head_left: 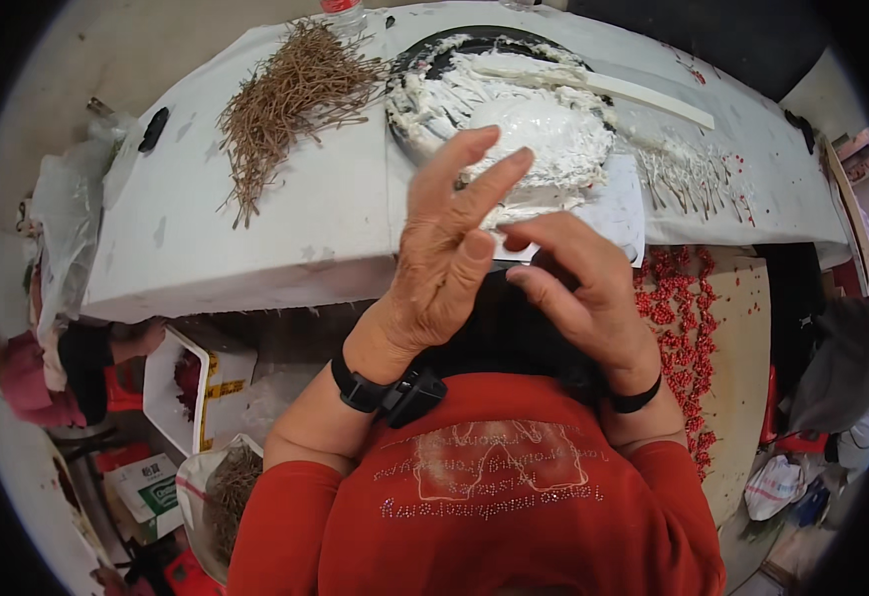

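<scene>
Above the near edge of the table, my left hand [444,243] is raised with its fingers stretched and spread, and nothing shows in it. Close beside it is my right hand [588,288], its fingers bent; a gap shows between thumb and forefinger, and I make out nothing held there. Just beyond both hands sits a round black tray [401,124] heaped with thick white paste [539,124]. A long flat white stick [653,99] lies over its right rim. A pile of thin brown stems [290,99] lies to the left of the tray.
White-smeared stems [688,184] lie on the pale-covered table [206,248]. Rows of red berries [688,348] rest on a board [747,328] at lower right. A white box [169,382] and a sack of stems [231,497] stand at left, near another person [37,372].
</scene>
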A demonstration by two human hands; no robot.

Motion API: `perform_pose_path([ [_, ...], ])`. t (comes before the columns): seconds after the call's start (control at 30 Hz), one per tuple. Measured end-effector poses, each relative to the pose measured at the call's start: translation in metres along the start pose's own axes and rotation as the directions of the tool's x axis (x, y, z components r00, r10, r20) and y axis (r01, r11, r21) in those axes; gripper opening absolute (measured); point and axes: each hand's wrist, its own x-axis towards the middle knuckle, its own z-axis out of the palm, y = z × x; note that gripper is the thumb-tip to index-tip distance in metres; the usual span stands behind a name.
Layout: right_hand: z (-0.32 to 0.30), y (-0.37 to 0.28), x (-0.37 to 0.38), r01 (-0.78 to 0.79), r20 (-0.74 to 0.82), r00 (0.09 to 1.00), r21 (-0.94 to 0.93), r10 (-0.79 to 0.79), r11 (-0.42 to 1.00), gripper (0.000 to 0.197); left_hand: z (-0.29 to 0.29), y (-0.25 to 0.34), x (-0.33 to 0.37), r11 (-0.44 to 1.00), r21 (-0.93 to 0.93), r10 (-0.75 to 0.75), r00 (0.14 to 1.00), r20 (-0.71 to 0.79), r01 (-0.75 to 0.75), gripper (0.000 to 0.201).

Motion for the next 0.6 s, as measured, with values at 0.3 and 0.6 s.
perform_pose_path([
  [0.3, 0.025, 0.008, -0.004, 0.147, -0.039, 0.988, 0.008, -0.147, 0.989, 0.019, 0.005, 0.001, -0.009, 0.992, -0.014, -0.12, 0.978, 0.172, 0.125, 0.061],
  [0.6, -0.043, 0.017, -0.026, -0.045, 0.073, 0.996, -0.085, 0.052, 0.995, 0.004, -0.009, 0.007, -0.001, 0.966, 0.259, -0.054, 0.98, 0.194, 0.002, 0.042],
])
